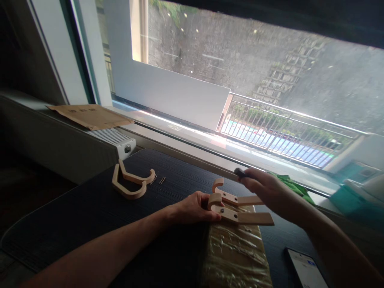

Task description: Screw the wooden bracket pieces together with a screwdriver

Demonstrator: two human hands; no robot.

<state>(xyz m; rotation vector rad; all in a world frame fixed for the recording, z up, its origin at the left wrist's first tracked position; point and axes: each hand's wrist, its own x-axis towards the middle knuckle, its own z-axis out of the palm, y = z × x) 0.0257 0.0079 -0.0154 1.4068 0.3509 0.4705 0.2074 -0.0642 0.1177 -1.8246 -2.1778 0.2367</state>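
Note:
My left hand (193,207) grips the curled end of a pale wooden hook (255,218), which lies on a tape-wrapped box (237,252). Dark holes show along the hook's flat part, and one seems to have a screw head in it. A second wooden hook (229,197) lies beside it on the far side, its straight end partly behind my right hand (267,190). That hand is closed above the hooks around a dark, blunt-ended object (240,173); only its tip pokes out past the fingers, so its kind is hidden.
Two more wooden hooks (129,195) rest on the dark table (90,224), near some small screws (162,180). A phone (306,266) lies at right, with green cloth (292,186) beyond. A brown envelope (90,116) sits on the ledge by the window.

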